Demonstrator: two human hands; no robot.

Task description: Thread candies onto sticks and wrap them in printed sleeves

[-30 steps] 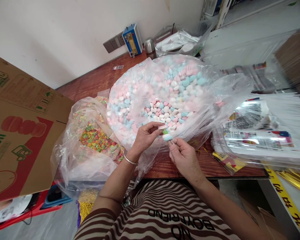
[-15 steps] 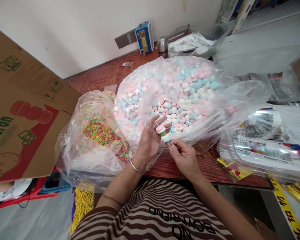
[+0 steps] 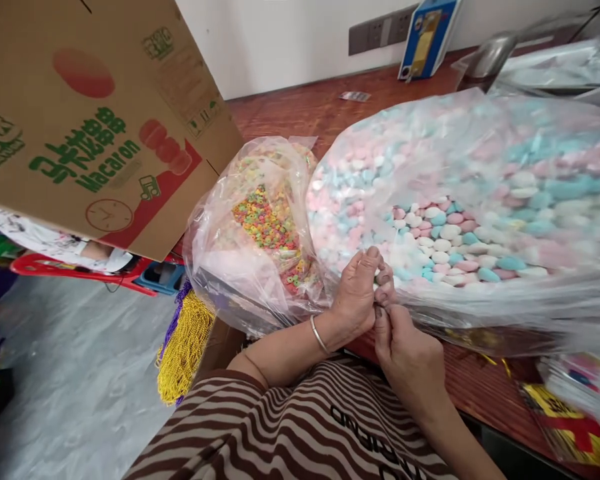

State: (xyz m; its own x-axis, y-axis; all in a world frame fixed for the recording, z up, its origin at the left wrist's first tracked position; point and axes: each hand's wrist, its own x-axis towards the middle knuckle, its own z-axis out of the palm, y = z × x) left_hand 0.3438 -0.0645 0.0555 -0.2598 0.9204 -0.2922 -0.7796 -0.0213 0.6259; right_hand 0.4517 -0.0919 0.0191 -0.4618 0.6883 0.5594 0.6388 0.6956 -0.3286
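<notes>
My left hand point(image 3: 357, 290), with a bangle at the wrist, is closed, its fingers curled round a stack of pastel candies that is almost wholly hidden. Just below, my right hand point(image 3: 410, 350) pinches thumb against finger, touching the left hand's underside; what lies in the pinch is too small to make out. Beyond both hands, a large clear bag point(image 3: 430, 127) holds pink, white and blue sweets point(image 3: 440, 247), bare at its opening. To the left, another clear bag point(image 3: 215, 233) contains small multicoloured rings point(image 3: 265, 220).
A printed cardboard box point(image 3: 145, 153) stands at left, above a red stool point(image 3: 75, 265). Yellow bead strings point(image 3: 187, 353) hang beside the table point(image 3: 290, 107). A blue device point(image 3: 429, 40) and metal cup point(image 3: 493, 57) are at the back. Yellow packaging point(image 3: 575, 420) lies front right.
My view has swung left and closer. My left hand, open before with the pink, green and white-blue candy stack showing, has closed round it. The right hand still pinches below.
</notes>
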